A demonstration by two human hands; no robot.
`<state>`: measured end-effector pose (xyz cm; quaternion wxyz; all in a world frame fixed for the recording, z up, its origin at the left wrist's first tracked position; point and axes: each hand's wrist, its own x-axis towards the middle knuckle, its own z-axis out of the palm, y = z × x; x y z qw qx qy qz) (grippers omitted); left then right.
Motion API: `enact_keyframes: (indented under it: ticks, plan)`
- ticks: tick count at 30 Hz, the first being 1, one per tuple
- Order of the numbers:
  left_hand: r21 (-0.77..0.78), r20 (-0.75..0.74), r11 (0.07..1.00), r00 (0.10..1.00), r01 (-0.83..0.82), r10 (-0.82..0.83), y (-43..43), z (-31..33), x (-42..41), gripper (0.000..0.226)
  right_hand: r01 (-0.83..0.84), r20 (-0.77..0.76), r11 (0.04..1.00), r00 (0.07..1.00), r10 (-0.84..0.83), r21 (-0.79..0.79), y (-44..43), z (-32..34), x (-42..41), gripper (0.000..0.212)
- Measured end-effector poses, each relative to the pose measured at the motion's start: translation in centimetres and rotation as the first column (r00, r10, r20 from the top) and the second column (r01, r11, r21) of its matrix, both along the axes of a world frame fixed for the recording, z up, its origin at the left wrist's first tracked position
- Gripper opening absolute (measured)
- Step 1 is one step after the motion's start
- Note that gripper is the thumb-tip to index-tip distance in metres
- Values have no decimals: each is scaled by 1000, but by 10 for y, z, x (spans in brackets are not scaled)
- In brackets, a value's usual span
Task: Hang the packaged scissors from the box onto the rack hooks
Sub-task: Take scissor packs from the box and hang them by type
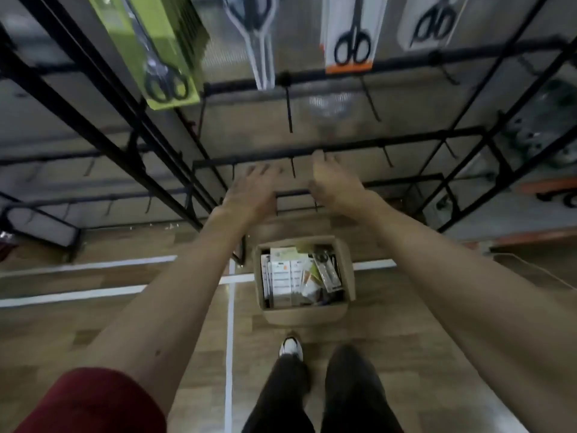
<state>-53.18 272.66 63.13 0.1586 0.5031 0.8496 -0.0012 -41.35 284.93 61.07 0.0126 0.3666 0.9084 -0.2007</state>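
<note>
An open cardboard box (pixel 307 317) stands on the floor below my hands, filled with several packaged scissors (pixel 282 276). The black wire rack (pixel 343 146) rises in front of me with bare hooks (pixel 292 168) on its lower bars. On the upper bars hang a green pack (pixel 156 48), a clear pack (pixel 254 35), an orange-trimmed white pack (pixel 351 32) and another white pack (pixel 432 21) of scissors. My left hand (pixel 251 190) reaches toward the lower bar with fingers spread and holds nothing. My right hand (pixel 335 181) is beside it, fingers loosely bent, one fingertip at the bar. The picture is blurred.
A faint translucent shape (pixel 327 104) shows between the two upper bars; I cannot tell what it is. The wooden floor (pixel 125 307) carries white lines. My shoe (pixel 291 346) is just short of the box. More rack frames (pixel 46 220) stand at left.
</note>
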Motion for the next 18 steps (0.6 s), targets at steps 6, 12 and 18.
enact_keyframes:
  ticks: [6, 12, 18]
  plan:
    - [-35, 88, 999, 996, -6, 9, 9, -184, 0, 66, 39, -55, 997, 998, -42, -67, -1, -186, -3, 34]
    - [-59, 113, 998, 993, -38, 44, 16, -341, 7, 66, 54, 27, 993, 998, -52, -103, 5, -332, -1, 40]
    - [-96, 116, 993, 990, -66, 77, 21, -487, 8, 61, 61, 56, 990, 997, -55, -126, 7, -470, -1, 42]
